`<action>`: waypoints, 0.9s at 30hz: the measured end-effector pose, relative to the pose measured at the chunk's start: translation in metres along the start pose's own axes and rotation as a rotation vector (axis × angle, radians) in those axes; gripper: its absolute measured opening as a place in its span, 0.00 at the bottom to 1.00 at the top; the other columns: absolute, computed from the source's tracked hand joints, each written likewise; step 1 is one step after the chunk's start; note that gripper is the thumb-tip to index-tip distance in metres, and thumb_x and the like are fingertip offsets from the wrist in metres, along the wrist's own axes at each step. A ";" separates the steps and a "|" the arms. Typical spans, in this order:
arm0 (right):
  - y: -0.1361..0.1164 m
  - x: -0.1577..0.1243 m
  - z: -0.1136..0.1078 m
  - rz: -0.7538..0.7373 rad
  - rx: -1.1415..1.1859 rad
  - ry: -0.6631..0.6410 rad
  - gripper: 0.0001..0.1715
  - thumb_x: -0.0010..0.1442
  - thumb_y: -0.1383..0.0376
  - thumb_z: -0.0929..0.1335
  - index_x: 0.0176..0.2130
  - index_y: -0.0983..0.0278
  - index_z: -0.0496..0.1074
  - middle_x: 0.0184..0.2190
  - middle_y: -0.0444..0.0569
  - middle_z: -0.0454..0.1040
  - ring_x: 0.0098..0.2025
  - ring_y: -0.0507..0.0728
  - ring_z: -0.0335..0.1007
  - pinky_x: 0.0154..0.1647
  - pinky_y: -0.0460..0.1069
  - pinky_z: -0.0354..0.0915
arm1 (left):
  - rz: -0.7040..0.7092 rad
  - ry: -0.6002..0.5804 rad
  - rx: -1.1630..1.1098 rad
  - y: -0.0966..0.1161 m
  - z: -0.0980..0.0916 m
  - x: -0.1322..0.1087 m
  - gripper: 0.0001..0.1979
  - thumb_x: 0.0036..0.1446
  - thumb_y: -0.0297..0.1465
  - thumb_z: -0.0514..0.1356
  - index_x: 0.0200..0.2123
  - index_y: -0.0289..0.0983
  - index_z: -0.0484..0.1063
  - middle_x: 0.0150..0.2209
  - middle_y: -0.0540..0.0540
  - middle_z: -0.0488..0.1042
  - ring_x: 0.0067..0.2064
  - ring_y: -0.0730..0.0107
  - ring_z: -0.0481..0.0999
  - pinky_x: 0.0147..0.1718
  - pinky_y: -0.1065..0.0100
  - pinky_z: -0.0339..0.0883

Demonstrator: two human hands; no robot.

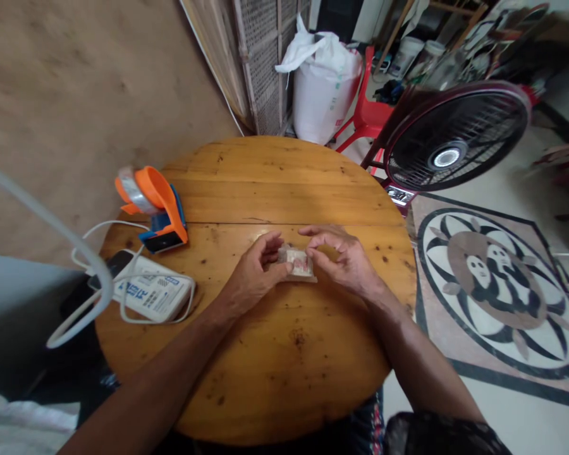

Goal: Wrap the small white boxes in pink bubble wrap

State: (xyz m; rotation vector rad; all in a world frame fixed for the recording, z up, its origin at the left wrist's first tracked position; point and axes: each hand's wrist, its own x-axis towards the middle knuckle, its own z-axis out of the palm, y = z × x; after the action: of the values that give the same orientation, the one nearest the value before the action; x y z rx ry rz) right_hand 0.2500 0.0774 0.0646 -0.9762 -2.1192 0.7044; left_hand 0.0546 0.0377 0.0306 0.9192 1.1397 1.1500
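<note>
A small clear-wrapped packet (299, 263) with pale and reddish contents lies on the round wooden table between my hands. My left hand (260, 265) grips its left side, thumb across the top and fingers curled behind. At the packet's upper right edge, my right hand (341, 256) pinches with thumb and forefinger, its other fingers bent. What exactly is inside the wrapping is too blurred to name.
An orange and blue tape dispenser (159, 208) stands at the table's left, by the wall. Nearer is a white box (156, 294) with a cable and a phone (118, 262). A fan (455, 139) and a red chair (372, 117) stand beyond the table (275, 373).
</note>
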 end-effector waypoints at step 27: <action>-0.010 -0.003 0.000 -0.041 0.002 0.097 0.04 0.60 0.67 0.68 0.32 0.60 0.72 0.47 0.49 0.78 0.51 0.57 0.73 0.55 0.55 0.64 | 0.192 -0.183 0.553 -0.003 -0.001 -0.008 0.42 0.52 0.39 0.65 0.66 0.39 0.52 0.59 0.36 0.66 0.58 0.52 0.69 0.57 0.52 0.63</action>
State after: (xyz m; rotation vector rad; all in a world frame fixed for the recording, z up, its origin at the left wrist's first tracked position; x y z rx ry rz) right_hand 0.2472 0.0689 0.0704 -0.9445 -2.0482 0.6259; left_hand 0.0536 0.0296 0.0284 1.5537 1.2603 0.8851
